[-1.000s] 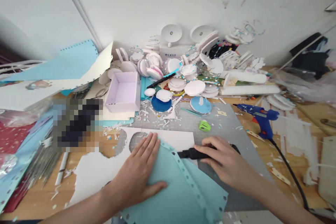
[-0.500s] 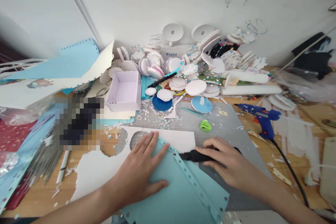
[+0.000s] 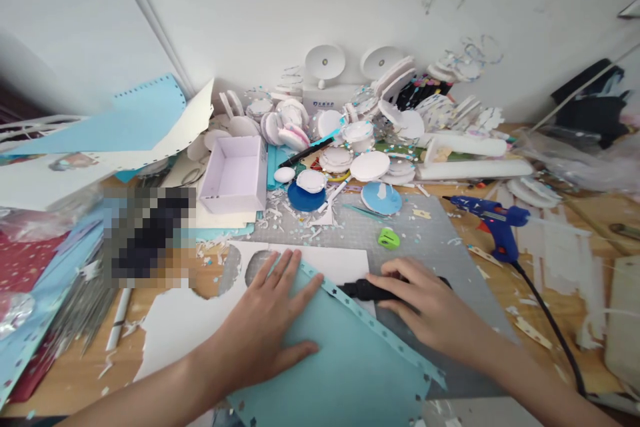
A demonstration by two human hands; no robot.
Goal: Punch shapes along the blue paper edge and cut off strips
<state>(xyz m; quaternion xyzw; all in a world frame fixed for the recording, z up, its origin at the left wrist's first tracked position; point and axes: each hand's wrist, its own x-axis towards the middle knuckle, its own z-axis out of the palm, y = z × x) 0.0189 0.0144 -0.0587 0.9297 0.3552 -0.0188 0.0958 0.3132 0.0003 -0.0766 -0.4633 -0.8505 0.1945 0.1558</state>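
A light-blue sheet of paper (image 3: 330,367) with star-shaped holes lies at the front of the work area. My left hand (image 3: 275,307) rests flat on it, fingers spread. Along the sheet's right edge runs a narrow strip of the same paper (image 3: 376,327), also punched with stars. My right hand (image 3: 417,293) grips a black utility knife (image 3: 367,290), its tip pointing left at the strip near my left fingers. The blade itself is mostly hidden. Beneath the blue paper lies a white board (image 3: 185,333) with round cut-outs.
A grey cutting mat (image 3: 425,233) holds a green punch (image 3: 388,238) and paper scraps. A blue glue gun (image 3: 505,227) lies at right, its cord running forward. A lilac box (image 3: 233,177) and piled white discs (image 3: 370,165) stand behind. Wire stems (image 3: 83,303) lie left.
The strip's lower end has swung to the right, off the sheet's face to its edge. The knife has shifted slightly up and left. My left hand stays in place on the sheet.
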